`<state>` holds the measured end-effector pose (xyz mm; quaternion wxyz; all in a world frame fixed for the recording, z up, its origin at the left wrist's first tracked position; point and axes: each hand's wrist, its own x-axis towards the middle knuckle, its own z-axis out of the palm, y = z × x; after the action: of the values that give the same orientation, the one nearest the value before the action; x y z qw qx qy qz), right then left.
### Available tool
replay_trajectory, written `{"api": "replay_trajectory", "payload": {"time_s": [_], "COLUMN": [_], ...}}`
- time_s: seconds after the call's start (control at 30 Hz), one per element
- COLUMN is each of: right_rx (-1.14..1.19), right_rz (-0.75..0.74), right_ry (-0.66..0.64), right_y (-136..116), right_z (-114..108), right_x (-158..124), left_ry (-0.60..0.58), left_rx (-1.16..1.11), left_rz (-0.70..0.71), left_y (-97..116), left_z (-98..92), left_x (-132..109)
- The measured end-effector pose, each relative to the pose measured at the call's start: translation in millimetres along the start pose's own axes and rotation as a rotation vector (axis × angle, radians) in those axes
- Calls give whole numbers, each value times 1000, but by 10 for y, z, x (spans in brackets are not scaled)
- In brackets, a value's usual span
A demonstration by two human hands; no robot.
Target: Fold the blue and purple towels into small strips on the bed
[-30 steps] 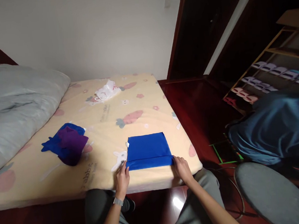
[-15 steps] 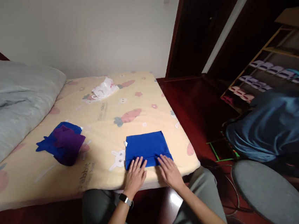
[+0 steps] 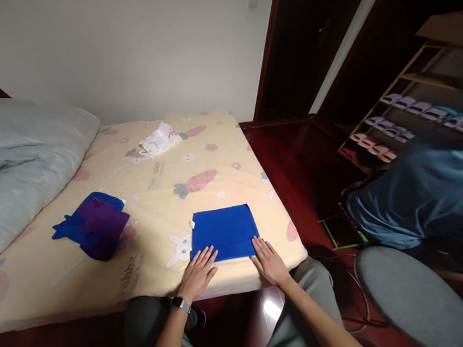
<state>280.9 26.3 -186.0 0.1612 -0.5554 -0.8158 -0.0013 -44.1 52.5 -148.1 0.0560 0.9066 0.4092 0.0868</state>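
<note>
A blue cloth, folded into a rough rectangle with a strip along its near edge, lies flat close to the front of the bed. On its near left corner rests my left hand, fingers stretched out over the fabric. My right hand lies flat at the near right corner, its fingers extended and touching the edge. A small white tag sticks out at the cloth's left side. Further left, a purple cloth lies crumpled on top of another blue cloth.
The bed has a yellow patterned sheet. A white plastic bag sits towards the wall, and a grey quilt is heaped at left. To the right are a round stool, a person in a blue top and a shoe rack.
My hands have spread apart, the left one sliding to the left corner of the blue cloth and the right one to the right corner. The near strip looks flatter.
</note>
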Motion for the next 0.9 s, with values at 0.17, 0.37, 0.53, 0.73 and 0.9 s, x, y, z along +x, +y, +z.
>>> {"api": "replay_trajectory", "payload": {"time_s": [0.17, 0.37, 0.53, 0.73, 0.9], "right_rx": [28, 88, 176, 287, 283], "right_rz": [-3, -25, -49, -13, -75], "right_ry": [-15, 48, 86, 84, 30], "right_y": [30, 102, 242, 392, 472], "right_z": [-19, -134, -23, 69, -164], "right_x": [-3, 37, 18, 37, 34], "left_ry": [29, 128, 197, 284, 275], "left_rx": [-30, -6, -122, -235, -145], "left_rz": [-27, -93, -188, -262, -197], "left_y": [-140, -343, -368, -406, -405], "left_z": [-25, -14, 42, 49, -100], "left_x": [-120, -318, -328, -260, -291]}}
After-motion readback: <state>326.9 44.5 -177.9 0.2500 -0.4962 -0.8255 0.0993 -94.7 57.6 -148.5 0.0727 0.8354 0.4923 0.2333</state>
